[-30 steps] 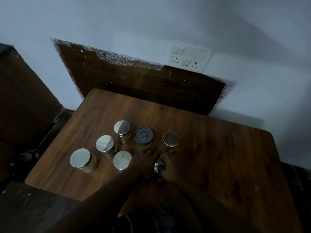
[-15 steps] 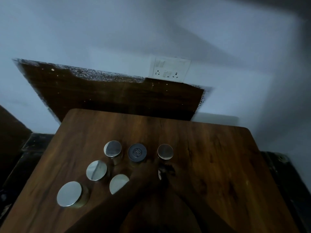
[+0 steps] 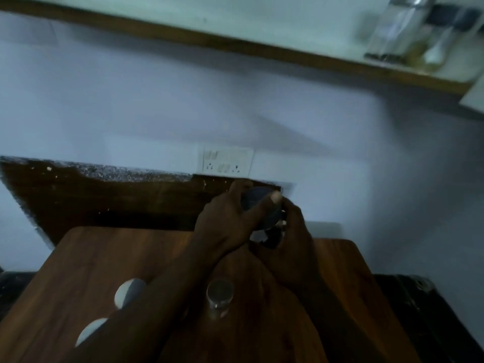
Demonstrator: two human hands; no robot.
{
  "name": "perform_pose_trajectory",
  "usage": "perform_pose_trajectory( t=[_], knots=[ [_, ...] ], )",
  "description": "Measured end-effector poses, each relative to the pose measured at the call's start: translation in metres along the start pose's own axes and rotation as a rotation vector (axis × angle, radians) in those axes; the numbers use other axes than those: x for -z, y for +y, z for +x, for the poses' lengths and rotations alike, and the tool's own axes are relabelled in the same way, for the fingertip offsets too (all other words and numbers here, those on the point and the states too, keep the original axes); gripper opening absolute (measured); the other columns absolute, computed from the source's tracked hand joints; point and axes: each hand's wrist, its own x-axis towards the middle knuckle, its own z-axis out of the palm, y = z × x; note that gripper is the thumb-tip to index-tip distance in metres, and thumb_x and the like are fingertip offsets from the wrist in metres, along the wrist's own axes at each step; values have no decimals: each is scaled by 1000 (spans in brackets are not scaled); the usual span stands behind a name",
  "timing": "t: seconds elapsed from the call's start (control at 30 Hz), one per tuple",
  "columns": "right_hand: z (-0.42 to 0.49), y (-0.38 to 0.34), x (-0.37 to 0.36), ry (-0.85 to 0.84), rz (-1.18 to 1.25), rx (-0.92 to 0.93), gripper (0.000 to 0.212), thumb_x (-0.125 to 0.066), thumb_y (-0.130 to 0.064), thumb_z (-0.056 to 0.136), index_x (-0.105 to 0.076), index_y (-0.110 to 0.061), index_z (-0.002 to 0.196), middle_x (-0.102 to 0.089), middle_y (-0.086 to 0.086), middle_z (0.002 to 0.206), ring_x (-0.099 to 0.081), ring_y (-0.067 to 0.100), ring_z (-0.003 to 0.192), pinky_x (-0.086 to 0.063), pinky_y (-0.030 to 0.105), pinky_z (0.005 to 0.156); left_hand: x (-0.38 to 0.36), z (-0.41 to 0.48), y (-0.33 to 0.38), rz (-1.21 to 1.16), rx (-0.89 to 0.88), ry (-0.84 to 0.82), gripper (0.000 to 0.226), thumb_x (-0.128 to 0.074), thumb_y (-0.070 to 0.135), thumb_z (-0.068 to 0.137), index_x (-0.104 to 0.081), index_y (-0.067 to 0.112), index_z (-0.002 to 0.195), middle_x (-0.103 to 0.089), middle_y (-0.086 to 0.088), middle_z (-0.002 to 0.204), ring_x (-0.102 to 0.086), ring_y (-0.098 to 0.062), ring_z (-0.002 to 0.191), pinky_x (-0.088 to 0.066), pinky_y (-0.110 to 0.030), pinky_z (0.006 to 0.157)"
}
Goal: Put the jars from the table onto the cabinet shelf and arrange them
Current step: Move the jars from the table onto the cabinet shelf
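Observation:
My left hand (image 3: 225,221) is raised above the wooden table (image 3: 337,271) and grips a jar with a dark lid (image 3: 258,201), thumb across its top. Right beside it, my right hand (image 3: 297,242) holds a second small jar (image 3: 271,235), mostly hidden by my fingers. On the table stand a jar with a metal lid (image 3: 219,293) and two silver-lidded jars (image 3: 128,293) (image 3: 90,332), both partly covered by my left forearm. The cabinet shelf (image 3: 235,45) runs across the top of the view.
Blurred glass jars (image 3: 408,30) stand on the shelf at the upper right. A switch and socket plate (image 3: 226,161) is on the wall behind my hands. A dark wooden board (image 3: 104,195) leans against the wall behind the table.
Both hands have risen from the table, each with a jar; the dark-lidded jar has left its spot. The view has tilted upward, bringing the shelf into sight.

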Motion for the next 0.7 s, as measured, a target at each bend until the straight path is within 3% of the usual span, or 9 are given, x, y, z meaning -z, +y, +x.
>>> perform_pose_trajectory(
  t=[0.07, 0.17, 0.2, 0.27, 0.33, 0.4, 0.5, 0.6, 0.7],
  knots=[
    [33, -24, 28, 105, 120, 67, 92, -87, -47, 65, -44, -29, 144, -54, -16, 138, -57, 0, 123, -53, 15, 90, 14, 22, 38, -210, -87, 28, 67, -49, 93, 73, -54, 47, 120, -71, 13, 103, -70, -4, 86, -61, -38, 77],
    [80, -59, 82, 164, 289, 174, 87, -88, -41, 66, -49, -27, 142, -50, -10, 138, -57, 8, 126, -58, 33, 94, 30, 48, 88, -484, -211, -108, 55, -70, 65, 83, -57, 42, 131, -69, 9, 122, -68, -12, 110, -59, -47, 90],
    [95, -70, 97, 153, 316, 206, 83, -87, -38, 68, -50, -28, 141, -50, -6, 139, -57, 12, 126, -58, 37, 92, 34, 57, 101, -479, -265, -123, 58, -73, 56, 84, -54, 40, 137, -67, 8, 127, -65, -13, 116, -56, -47, 94],
    [123, -91, 124, 131, 333, 282, 82, -85, -35, 71, -48, -30, 144, -56, -4, 138, -59, 15, 123, -58, 31, 86, 38, 74, 124, -456, -348, -77, 67, -76, 48, 81, -49, 38, 142, -66, 7, 128, -64, -13, 118, -55, -43, 97],
    [150, -108, 148, 168, 325, 351, 82, -83, -37, 72, -46, -31, 144, -62, -8, 131, -62, 15, 119, -56, 24, 84, 42, 96, 154, -421, -394, 22, 68, -75, 53, 78, -49, 41, 140, -68, 13, 123, -66, -6, 112, -56, -35, 92],
    [179, -120, 168, 247, 293, 381, 75, -83, -43, 71, -47, -31, 136, -64, -8, 126, -63, 13, 116, -56, 27, 84, 45, 122, 185, -352, -410, 114, 65, -73, 60, 78, -49, 45, 136, -69, 15, 120, -67, -2, 107, -57, -31, 89],
    [227, -129, 186, 321, 225, 310, 67, -80, -54, 72, -51, -32, 127, -65, -13, 123, -63, 5, 113, -56, 30, 91, 46, 169, 221, -304, -376, 162, 53, -71, 56, 86, -54, 40, 132, -69, 12, 120, -69, -7, 103, -57, -38, 92],
    [272, -126, 198, 336, 47, 198, 59, -74, -51, 86, -54, -29, 137, -63, -10, 129, -65, 13, 109, -55, 42, 98, 38, 216, 240, -191, -308, 223, 51, -68, 52, 90, -58, 25, 133, -68, 5, 122, -67, -14, 105, -55, -40, 94],
    [300, -117, 199, 349, -114, 139, 57, -65, -47, 95, -53, -21, 144, -65, 0, 125, -63, 20, 112, -52, 38, 99, 23, 253, 244, -88, -236, 274, 52, -67, 53, 90, -60, 18, 128, -71, 0, 117, -67, -18, 101, -54, -36, 89]
  ],
)
